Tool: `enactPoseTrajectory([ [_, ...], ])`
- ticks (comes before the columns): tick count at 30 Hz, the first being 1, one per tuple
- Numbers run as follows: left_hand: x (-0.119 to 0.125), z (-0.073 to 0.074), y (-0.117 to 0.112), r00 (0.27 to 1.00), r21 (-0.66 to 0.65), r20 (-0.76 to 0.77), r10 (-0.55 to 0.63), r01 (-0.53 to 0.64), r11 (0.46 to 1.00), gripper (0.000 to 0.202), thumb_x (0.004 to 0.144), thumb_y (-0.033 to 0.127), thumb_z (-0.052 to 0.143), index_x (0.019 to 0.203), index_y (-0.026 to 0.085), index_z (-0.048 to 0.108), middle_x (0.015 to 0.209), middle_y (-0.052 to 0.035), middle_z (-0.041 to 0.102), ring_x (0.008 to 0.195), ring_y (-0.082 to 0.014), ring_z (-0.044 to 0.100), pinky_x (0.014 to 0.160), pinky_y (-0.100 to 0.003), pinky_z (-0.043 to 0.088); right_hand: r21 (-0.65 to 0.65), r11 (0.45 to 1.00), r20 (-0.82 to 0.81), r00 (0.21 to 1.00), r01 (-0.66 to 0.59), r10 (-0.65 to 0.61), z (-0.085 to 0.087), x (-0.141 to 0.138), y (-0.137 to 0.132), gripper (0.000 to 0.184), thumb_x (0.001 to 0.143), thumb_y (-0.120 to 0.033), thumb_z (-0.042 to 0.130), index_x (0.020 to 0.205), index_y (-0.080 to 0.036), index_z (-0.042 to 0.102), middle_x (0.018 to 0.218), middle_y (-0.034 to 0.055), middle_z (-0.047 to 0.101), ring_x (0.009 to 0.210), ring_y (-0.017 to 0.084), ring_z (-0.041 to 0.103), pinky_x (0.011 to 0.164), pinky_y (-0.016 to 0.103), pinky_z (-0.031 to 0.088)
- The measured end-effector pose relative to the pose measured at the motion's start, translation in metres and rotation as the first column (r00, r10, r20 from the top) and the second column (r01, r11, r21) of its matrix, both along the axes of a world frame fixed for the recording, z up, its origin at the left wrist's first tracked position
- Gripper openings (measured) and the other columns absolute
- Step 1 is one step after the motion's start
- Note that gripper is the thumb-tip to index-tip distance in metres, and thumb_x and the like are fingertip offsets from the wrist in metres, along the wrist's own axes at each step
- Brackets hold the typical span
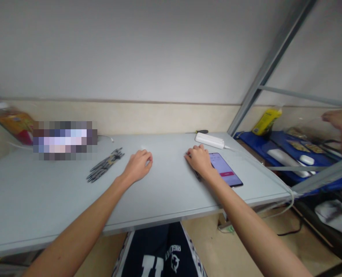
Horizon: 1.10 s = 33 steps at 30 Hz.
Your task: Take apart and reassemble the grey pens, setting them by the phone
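My left hand (138,164) rests on the pale grey table (44,200) with its fingers curled under into a loose fist, nothing visible in it. My right hand (199,158) lies knuckles up at the top left corner of a phone (225,170) whose screen is lit purple; its fingers are bent, touching the phone's edge. A pair of dark patterned gloves (105,165) lies to the left of my left hand, apart from it.
A white power strip (209,140) and a small screwdriver (201,131) lie at the table's back right. A blurred-out object sits at back left, beside a snack bag (16,124). Right of a metal frame post (263,73), another person's hand (340,121) reaches over a blue tray (257,143).
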<state>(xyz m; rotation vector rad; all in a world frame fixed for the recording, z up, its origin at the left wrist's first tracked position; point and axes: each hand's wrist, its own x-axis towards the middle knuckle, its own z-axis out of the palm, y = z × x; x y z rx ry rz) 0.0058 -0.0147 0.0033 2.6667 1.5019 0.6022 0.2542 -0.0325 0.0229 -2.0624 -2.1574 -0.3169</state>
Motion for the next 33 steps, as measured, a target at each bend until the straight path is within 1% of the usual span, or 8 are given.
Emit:
enactPoseTrajectory([
  [10,0.0,0.001,0.0,1.0,-0.028,0.009,0.0,0.0,1.0,0.015,0.082,0.023,0.042,0.077,0.02,0.056,0.081,-0.005,0.059,0.082,-0.0211,0.051,0.073,-0.034,0.038,-0.012,1.0,-0.032,0.999,0.025,-0.025,-0.006,0.01,0.003,0.023,0.086,-0.032,0.049,0.095,-0.018,0.064,0.103,0.0129,0.058,0.101,0.029,0.043,0.077,0.039,0.034],
  [15,0.001,0.001,0.0,0.999,-0.041,0.032,-0.008,0.009,0.999,0.014,0.081,0.023,0.043,0.076,0.019,0.055,0.078,-0.0047,0.06,0.079,-0.0207,0.051,0.071,-0.034,0.038,0.021,0.999,-0.046,0.998,0.036,-0.035,-0.007,0.008,0.002,0.025,0.085,-0.029,0.051,0.106,-0.02,0.059,0.108,0.0135,0.056,0.103,0.029,0.042,0.079,0.04,0.033],
  [17,0.001,0.002,-0.001,1.0,-0.03,0.016,0.003,-0.003,1.0,0.014,0.081,0.023,0.043,0.076,0.019,0.055,0.079,-0.0052,0.06,0.081,-0.0214,0.051,0.071,-0.034,0.038,0.029,0.999,-0.048,0.998,0.033,-0.031,-0.008,0.006,0.001,0.025,0.085,-0.028,0.05,0.108,-0.02,0.058,0.108,0.0134,0.055,0.103,0.029,0.042,0.079,0.04,0.033],
  [19,0.001,0.002,-0.001,1.0,-0.01,-0.016,0.025,-0.026,1.0,0.014,0.082,0.024,0.042,0.078,0.019,0.055,0.082,-0.0059,0.06,0.084,-0.0226,0.051,0.071,-0.035,0.038,0.035,0.999,-0.045,0.998,0.034,-0.032,-0.009,0.005,0.0,0.023,0.086,-0.025,0.048,0.106,-0.02,0.059,0.108,0.0133,0.055,0.102,0.029,0.042,0.078,0.039,0.033],
  [23,0.0,0.003,-0.002,0.995,0.022,-0.059,0.085,-0.084,0.996,0.014,0.083,0.026,0.042,0.084,0.019,0.054,0.087,-0.0073,0.059,0.09,-0.0249,0.052,0.073,-0.037,0.039,0.061,0.997,-0.042,0.999,0.036,-0.034,-0.012,0.001,-0.002,0.022,0.086,-0.02,0.045,0.1,-0.019,0.061,0.105,0.0129,0.054,0.098,0.028,0.043,0.075,0.038,0.033],
  [27,0.0,0.004,-0.002,0.981,0.074,-0.086,0.173,-0.167,0.983,0.015,0.082,0.025,0.042,0.087,0.019,0.055,0.094,-0.0096,0.058,0.096,-0.0275,0.049,0.075,-0.04,0.04,0.134,0.991,-0.06,0.998,-0.004,0.012,-0.013,-0.011,-0.01,0.021,0.087,-0.024,0.044,0.094,-0.018,0.062,0.101,0.013,0.053,0.096,0.028,0.041,0.074,0.038,0.032],
  [30,-0.002,0.006,-0.003,0.953,0.112,-0.109,0.284,-0.272,0.956,0.018,0.081,0.024,0.043,0.091,0.018,0.056,0.099,-0.0125,0.056,0.099,-0.0301,0.047,0.076,-0.043,0.04,0.186,0.979,-0.08,0.991,-0.088,0.104,-0.015,-0.025,-0.016,0.022,0.088,-0.026,0.043,0.09,-0.017,0.063,0.098,0.0121,0.054,0.093,0.026,0.041,0.074,0.037,0.032],
  [33,-0.005,0.008,-0.005,0.91,0.131,-0.121,0.397,-0.382,0.915,0.023,0.08,0.024,0.043,0.096,0.017,0.057,0.102,-0.0156,0.054,0.101,-0.0328,0.044,0.076,-0.045,0.039,0.214,0.958,-0.135,0.966,-0.189,0.221,-0.019,-0.037,-0.021,0.021,0.087,-0.025,0.044,0.087,-0.017,0.063,0.094,0.0102,0.055,0.09,0.023,0.042,0.074,0.034,0.033],
])
